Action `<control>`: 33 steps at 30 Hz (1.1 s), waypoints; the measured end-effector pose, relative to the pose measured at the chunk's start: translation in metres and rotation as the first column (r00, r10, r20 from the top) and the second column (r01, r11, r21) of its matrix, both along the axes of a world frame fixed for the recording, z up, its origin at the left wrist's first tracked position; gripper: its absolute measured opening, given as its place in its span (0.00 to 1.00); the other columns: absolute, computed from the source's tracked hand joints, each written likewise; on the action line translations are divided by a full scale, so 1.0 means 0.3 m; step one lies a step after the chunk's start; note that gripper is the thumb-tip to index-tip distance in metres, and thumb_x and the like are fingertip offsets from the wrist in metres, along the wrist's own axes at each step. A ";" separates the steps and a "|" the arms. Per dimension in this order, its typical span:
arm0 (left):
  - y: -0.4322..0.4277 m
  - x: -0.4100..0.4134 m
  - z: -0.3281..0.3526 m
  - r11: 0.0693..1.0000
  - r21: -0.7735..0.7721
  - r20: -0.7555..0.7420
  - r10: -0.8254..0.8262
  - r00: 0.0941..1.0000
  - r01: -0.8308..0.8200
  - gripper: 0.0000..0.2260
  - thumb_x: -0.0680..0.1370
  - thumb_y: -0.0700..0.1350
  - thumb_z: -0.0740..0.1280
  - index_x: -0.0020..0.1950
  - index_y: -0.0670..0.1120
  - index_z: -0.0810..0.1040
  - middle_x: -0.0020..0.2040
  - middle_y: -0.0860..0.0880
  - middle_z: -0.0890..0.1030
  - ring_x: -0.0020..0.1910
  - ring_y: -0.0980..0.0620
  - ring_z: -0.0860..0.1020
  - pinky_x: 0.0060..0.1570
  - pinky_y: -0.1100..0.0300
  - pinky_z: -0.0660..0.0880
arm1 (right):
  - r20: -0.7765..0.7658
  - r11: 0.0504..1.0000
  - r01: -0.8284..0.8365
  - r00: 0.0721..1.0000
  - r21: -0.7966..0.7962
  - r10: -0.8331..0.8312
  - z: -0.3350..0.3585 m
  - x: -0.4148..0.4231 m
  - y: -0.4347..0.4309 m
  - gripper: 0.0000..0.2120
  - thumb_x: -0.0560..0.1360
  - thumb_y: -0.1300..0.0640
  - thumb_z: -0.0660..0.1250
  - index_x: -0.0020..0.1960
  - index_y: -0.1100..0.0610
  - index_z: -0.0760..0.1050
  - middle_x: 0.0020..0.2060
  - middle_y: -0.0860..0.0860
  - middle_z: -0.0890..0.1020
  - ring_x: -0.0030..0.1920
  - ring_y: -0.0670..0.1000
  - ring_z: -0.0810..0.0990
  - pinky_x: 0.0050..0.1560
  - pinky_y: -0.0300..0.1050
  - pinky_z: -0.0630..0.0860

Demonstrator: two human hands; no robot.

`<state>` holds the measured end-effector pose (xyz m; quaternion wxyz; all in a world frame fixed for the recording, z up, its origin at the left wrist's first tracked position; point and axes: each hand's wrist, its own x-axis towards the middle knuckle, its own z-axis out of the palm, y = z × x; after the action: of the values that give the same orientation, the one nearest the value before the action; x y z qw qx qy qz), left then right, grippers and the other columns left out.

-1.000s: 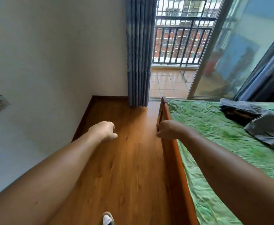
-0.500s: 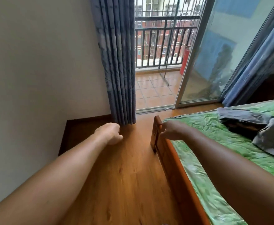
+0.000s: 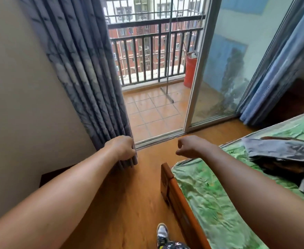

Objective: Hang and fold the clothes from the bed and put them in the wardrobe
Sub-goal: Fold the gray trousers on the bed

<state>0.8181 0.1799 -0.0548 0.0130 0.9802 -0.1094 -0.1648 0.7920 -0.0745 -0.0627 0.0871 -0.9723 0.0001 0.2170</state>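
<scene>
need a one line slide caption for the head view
Left hand grips the grey curtain by the balcony door; right hand empty, clothes untouched on the bed.

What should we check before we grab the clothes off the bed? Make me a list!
1. The clothes lie on the bed: ok.
2. The right hand is empty: ok.
3. The left hand is free: cannot tell, it is against the curtain.
4. The right hand is at the clothes: not ok, they are apart.
5. Seeing the wardrobe: not ok, it is not in view.
</scene>
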 end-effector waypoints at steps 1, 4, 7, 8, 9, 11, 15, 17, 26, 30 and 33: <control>-0.034 0.085 0.008 1.000 0.015 -0.001 -0.009 1.000 0.009 0.06 0.77 0.54 0.64 0.47 0.53 0.75 0.48 0.52 0.77 0.51 0.48 0.77 0.53 0.49 0.77 | -0.002 1.000 0.012 1.000 -0.003 -0.012 0.006 0.076 -0.032 0.15 0.76 0.47 0.68 0.55 0.56 0.81 0.54 0.56 0.83 0.56 0.58 0.80 0.52 0.47 0.77; -0.128 0.342 0.036 0.999 0.026 -0.004 -0.039 0.999 0.039 0.11 0.76 0.54 0.63 0.54 0.51 0.78 0.53 0.51 0.80 0.51 0.48 0.78 0.53 0.49 0.78 | 0.009 0.998 0.067 0.998 -0.004 -0.067 0.038 0.286 -0.123 0.14 0.74 0.46 0.67 0.54 0.54 0.80 0.53 0.55 0.83 0.54 0.58 0.81 0.52 0.48 0.78; -0.222 0.579 0.058 0.997 0.032 -0.015 -0.064 0.998 0.064 0.17 0.77 0.54 0.64 0.63 0.49 0.77 0.61 0.50 0.79 0.59 0.47 0.77 0.58 0.49 0.77 | 0.006 0.991 0.136 0.991 -0.006 -0.136 0.047 0.478 -0.215 0.14 0.70 0.44 0.64 0.51 0.50 0.77 0.52 0.53 0.82 0.52 0.58 0.80 0.55 0.52 0.80; -0.256 0.659 0.057 0.996 0.034 -0.008 -0.085 0.996 0.085 0.18 0.78 0.54 0.65 0.65 0.49 0.76 0.62 0.50 0.78 0.60 0.47 0.77 0.59 0.50 0.77 | 0.002 0.987 0.162 0.987 -0.003 -0.162 0.043 0.538 -0.247 0.15 0.68 0.43 0.63 0.50 0.50 0.76 0.51 0.53 0.82 0.51 0.58 0.80 0.56 0.53 0.80; -0.291 0.739 0.050 0.993 0.030 0.003 -0.112 0.994 0.112 0.19 0.78 0.54 0.65 0.66 0.49 0.76 0.63 0.49 0.78 0.61 0.47 0.77 0.59 0.50 0.77 | -0.003 0.982 0.189 0.982 0.002 -0.189 0.035 0.596 -0.279 0.16 0.68 0.42 0.62 0.50 0.50 0.75 0.52 0.52 0.82 0.51 0.58 0.80 0.56 0.54 0.80; -0.363 0.896 0.034 0.987 0.011 0.021 -0.160 0.987 0.160 0.19 0.78 0.54 0.66 0.67 0.48 0.76 0.63 0.49 0.79 0.59 0.47 0.77 0.59 0.50 0.77 | -0.019 0.971 0.238 0.971 0.018 -0.238 0.033 0.697 -0.327 0.16 0.70 0.42 0.63 0.53 0.49 0.75 0.55 0.51 0.81 0.54 0.57 0.79 0.58 0.54 0.78; -0.513 1.209 -0.009 0.956 0.033 0.029 -0.292 0.956 0.291 0.17 0.78 0.54 0.66 0.64 0.49 0.77 0.60 0.48 0.79 0.58 0.46 0.77 0.56 0.50 0.78 | -0.021 0.925 0.376 0.927 0.053 -0.375 0.026 0.896 -0.413 0.15 0.77 0.45 0.65 0.60 0.50 0.76 0.58 0.52 0.80 0.57 0.56 0.79 0.58 0.50 0.77; -0.589 1.366 -0.030 0.928 0.039 0.037 -0.371 0.928 0.369 0.17 0.78 0.54 0.67 0.64 0.48 0.77 0.60 0.48 0.79 0.58 0.46 0.77 0.56 0.51 0.78 | -0.016 0.888 0.455 0.890 0.057 -0.455 0.008 1.007 -0.457 0.16 0.77 0.45 0.66 0.61 0.51 0.76 0.58 0.53 0.80 0.57 0.56 0.79 0.58 0.49 0.77; -0.950 1.876 -0.059 0.732 0.068 -0.038 -0.678 0.735 0.678 0.20 0.79 0.53 0.66 0.67 0.45 0.77 0.62 0.44 0.79 0.60 0.44 0.77 0.58 0.53 0.76 | -0.008 0.677 0.735 0.678 0.045 -0.735 0.046 1.305 -0.666 0.12 0.75 0.46 0.67 0.56 0.49 0.78 0.58 0.53 0.80 0.56 0.57 0.78 0.56 0.49 0.76; -1.183 1.959 -0.065 0.623 0.053 -0.052 -0.779 0.625 0.781 0.18 0.78 0.51 0.67 0.64 0.43 0.80 0.61 0.42 0.80 0.59 0.41 0.78 0.55 0.56 0.75 | -0.039 0.570 0.820 0.572 0.057 -0.819 0.031 1.313 -0.790 0.13 0.76 0.45 0.66 0.56 0.50 0.77 0.54 0.53 0.80 0.53 0.56 0.78 0.56 0.49 0.77; -1.399 1.980 -0.092 0.544 0.048 -0.076 -0.834 0.546 0.838 0.16 0.76 0.52 0.68 0.59 0.45 0.81 0.57 0.42 0.82 0.56 0.40 0.80 0.54 0.55 0.78 | -0.042 0.493 0.868 0.495 0.050 -0.868 0.000 1.277 -0.912 0.13 0.75 0.44 0.66 0.55 0.50 0.77 0.53 0.52 0.80 0.53 0.56 0.79 0.57 0.53 0.78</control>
<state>1.4120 -0.2397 -0.0826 -0.1030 0.8057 -0.5558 -0.1771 1.1752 -0.3482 -0.0628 0.2152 -0.8361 0.4820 0.1492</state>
